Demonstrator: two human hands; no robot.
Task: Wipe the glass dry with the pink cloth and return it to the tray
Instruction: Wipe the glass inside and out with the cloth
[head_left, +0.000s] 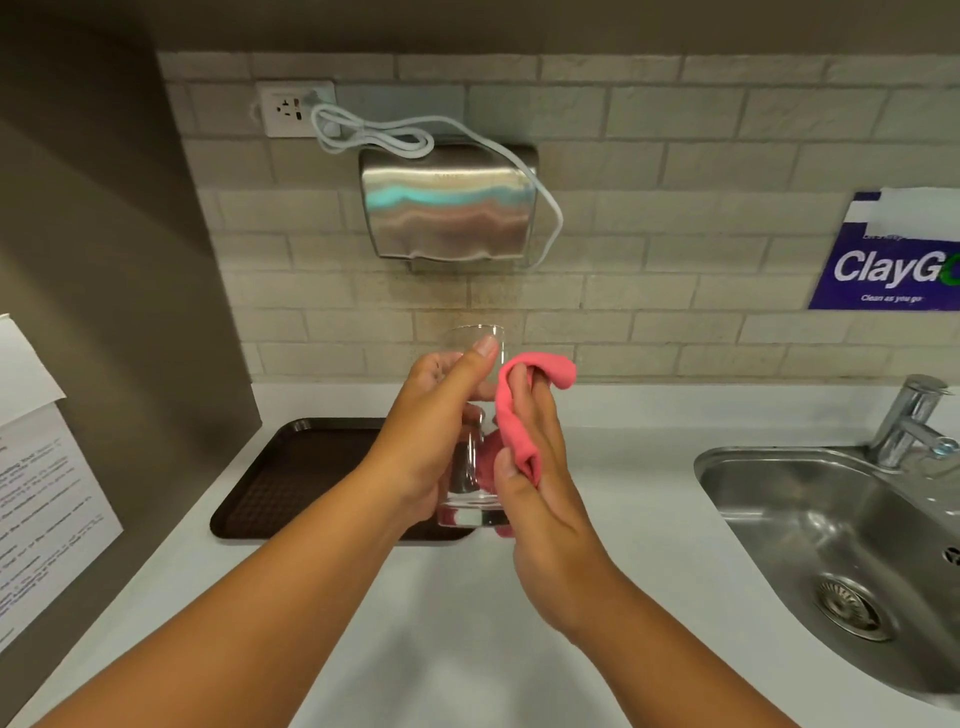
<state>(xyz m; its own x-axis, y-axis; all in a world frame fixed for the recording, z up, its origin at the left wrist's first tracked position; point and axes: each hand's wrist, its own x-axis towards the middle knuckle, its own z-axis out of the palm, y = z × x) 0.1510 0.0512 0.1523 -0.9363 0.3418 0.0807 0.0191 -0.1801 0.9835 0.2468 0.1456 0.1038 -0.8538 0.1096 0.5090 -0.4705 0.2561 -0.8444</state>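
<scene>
brown tray (291, 467) on the white counter (467, 623), at left. left hand (431, 431) wrapped around a clear drinking glass (470, 467), held upright above the tray's right edge. right hand (545, 493) pinching the pink cloth (514, 415) against the glass wall. steel sink (831, 545) and tap (909, 421), at right.

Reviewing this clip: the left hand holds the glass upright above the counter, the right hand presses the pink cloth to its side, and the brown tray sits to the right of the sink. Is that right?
Not quite. In the head view the brown tray lies to the left of the sink, not the right. The rest holds: the left hand holds the glass upright above the counter, and the right hand presses the pink cloth to its side.
</scene>
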